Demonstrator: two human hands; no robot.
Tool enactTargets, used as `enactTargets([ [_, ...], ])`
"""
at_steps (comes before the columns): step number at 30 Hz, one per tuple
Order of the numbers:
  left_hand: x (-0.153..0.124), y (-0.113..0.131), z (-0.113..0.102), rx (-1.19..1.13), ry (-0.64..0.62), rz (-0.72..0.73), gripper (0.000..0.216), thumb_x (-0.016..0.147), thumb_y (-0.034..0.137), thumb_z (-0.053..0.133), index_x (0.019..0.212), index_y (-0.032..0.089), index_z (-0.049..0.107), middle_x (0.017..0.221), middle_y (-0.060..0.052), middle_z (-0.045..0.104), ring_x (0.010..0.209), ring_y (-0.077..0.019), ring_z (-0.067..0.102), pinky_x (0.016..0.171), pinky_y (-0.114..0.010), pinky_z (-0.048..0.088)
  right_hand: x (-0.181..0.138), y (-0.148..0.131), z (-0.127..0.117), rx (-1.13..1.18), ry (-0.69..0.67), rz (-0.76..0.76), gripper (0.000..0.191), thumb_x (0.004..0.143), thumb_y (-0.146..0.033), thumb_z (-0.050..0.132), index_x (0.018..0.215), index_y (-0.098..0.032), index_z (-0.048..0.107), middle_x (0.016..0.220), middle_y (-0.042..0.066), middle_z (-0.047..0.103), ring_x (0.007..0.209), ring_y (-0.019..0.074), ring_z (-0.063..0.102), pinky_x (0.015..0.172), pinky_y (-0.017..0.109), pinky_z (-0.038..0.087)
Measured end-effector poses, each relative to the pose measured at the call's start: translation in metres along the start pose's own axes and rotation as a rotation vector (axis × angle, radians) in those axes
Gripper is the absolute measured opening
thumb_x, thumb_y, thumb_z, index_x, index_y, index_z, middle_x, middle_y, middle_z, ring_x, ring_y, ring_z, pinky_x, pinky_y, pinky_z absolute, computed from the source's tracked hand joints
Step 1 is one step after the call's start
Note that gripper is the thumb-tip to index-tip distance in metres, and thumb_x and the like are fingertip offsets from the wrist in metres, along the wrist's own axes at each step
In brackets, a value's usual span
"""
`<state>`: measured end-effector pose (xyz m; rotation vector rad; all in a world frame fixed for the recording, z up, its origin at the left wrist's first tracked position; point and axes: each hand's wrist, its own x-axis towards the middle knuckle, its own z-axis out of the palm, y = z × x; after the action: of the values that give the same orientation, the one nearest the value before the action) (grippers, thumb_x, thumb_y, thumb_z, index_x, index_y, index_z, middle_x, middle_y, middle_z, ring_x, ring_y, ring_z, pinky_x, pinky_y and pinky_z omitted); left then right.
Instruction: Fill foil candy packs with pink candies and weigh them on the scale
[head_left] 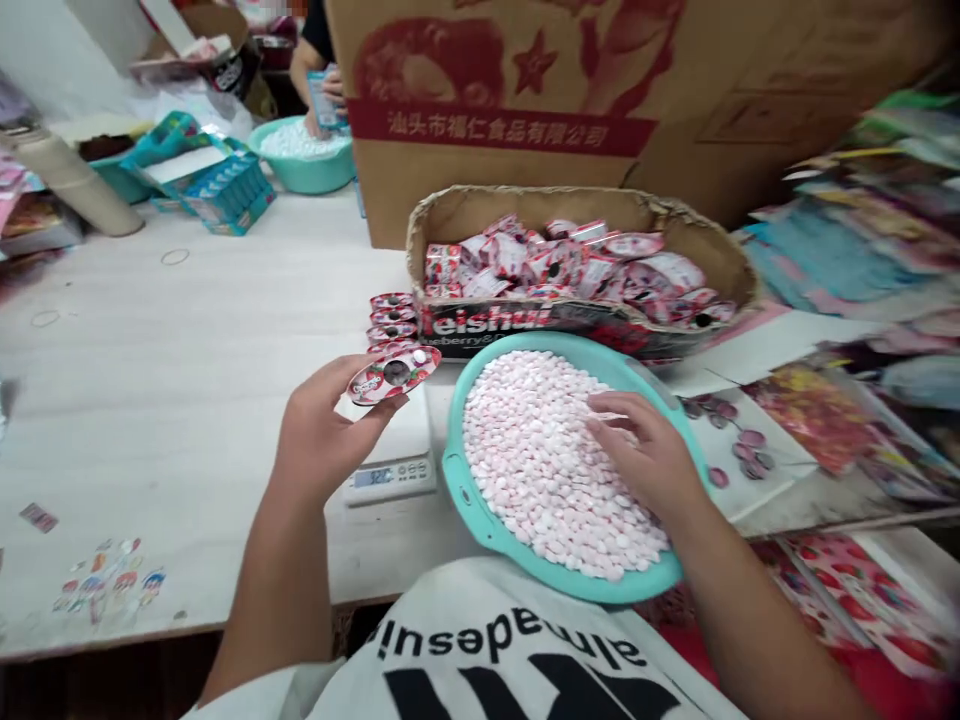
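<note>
My left hand (322, 425) grips a small red-and-white candy case (392, 373) with a strawberry print, holding it over a small digital scale (394, 458). My right hand (649, 450) rests in a teal basin (480, 520) heaped with pink-white candy tablets (540, 460), its fingers curled down into the pile. What those fingers pinch is hidden. A short stack of the same cases (391, 318) lies just beyond the scale. Behind the basin stands a cut-down cardboard tray (720, 255) full of filled red-and-white cases.
A big brown carton (600, 90) with red print stands at the back. Another person's hands (330, 95) work over a second teal basin (304, 155) far left. A blue box (225, 190) and a paper roll (71, 180) sit there. Printed sheets (825, 400) cover the right.
</note>
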<state>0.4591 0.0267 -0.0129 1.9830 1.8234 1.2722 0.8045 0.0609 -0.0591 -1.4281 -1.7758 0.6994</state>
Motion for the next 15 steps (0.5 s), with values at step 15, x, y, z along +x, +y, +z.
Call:
enactTargets([
  [15,0.032,0.033,0.064,0.261,-0.204,0.732,0.044,0.089,0.011,0.053,0.132,0.021,0.057,0.128,-0.011,0.065,0.12,-0.0263,0.059,0.1,-0.043,0.052,-0.001,0.0,-0.01,0.081,-0.044,-0.009,0.014,0.089,-0.03,0.058,0.099,-0.025,0.065,0.111,0.006,0.064,0.106,0.0213,0.06,0.095,0.041,0.049],
])
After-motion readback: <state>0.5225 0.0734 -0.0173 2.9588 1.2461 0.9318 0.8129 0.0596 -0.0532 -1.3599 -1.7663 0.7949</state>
